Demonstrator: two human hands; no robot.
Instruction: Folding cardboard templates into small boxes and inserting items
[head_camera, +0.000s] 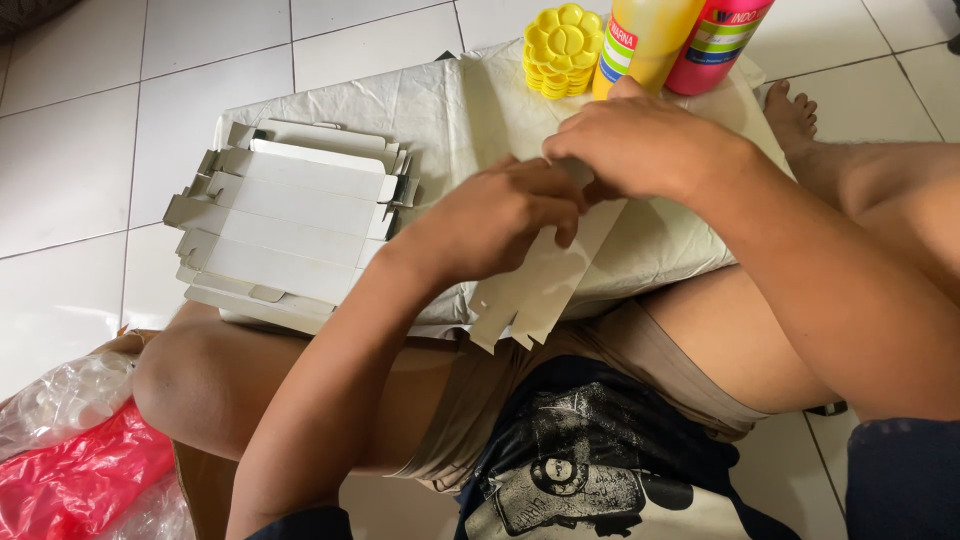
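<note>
1. Cardboard blank (535, 285), white and flat, tilted over near edge of cloth-covered board (440, 100); tabbed lower end overhangs lap.
2. Left hand (490, 220) curled shut on blank's upper part.
3. Right hand (640, 145) closed, pinching top edge.
4. Stack of flat blanks (290, 220) left, apart.
5. Yellow palettes (562, 48), yellow bottle (640, 40), pink bottle (715, 35) crowd far edge.
6. Bare tile floor (80, 150) beyond.

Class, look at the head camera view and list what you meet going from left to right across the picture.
Red plastic bag → stack of flat white carton blanks → left hand → yellow flower-shaped palettes → yellow bottle → pink bottle → bare foot.
</note>
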